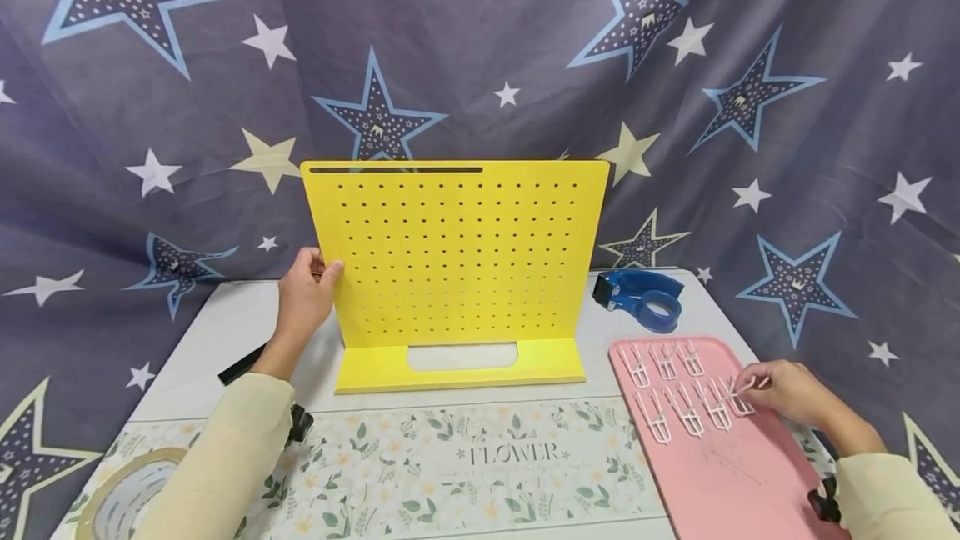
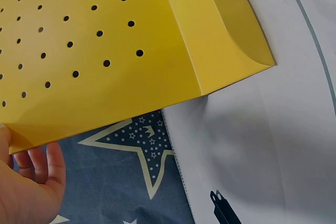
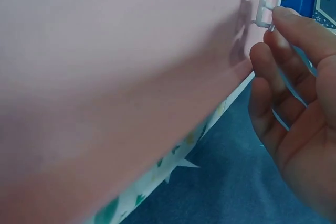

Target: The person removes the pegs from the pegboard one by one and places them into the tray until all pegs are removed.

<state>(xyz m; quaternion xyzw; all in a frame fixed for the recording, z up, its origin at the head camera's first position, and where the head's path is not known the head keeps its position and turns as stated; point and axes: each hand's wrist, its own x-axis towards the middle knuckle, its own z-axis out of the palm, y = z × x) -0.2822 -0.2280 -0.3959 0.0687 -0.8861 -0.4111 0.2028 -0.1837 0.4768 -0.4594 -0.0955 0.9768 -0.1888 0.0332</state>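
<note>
A yellow pegboard (image 1: 457, 257) with rows of small holes stands upright on its own base. My left hand (image 1: 306, 294) grips the board's left edge, thumb on the front face and fingers behind; the left wrist view shows this hand (image 2: 31, 187) at the lower left. Over the right side of a pink tray (image 1: 723, 473), my right hand (image 1: 795, 394) pinches a white wire hook (image 3: 266, 9) between thumb and forefinger. Several similar white hooks (image 1: 690, 415) lie in two rows on the tray, partly overlapping in view near my fingers.
A blue tape dispenser (image 1: 645, 297) lies behind the tray, right of the board. At the front left is a roll of tape (image 1: 135, 494), partly behind my sleeve. A black strip (image 1: 242, 365) lies left of the board. A star-patterned cloth (image 1: 465, 48) hangs behind the table.
</note>
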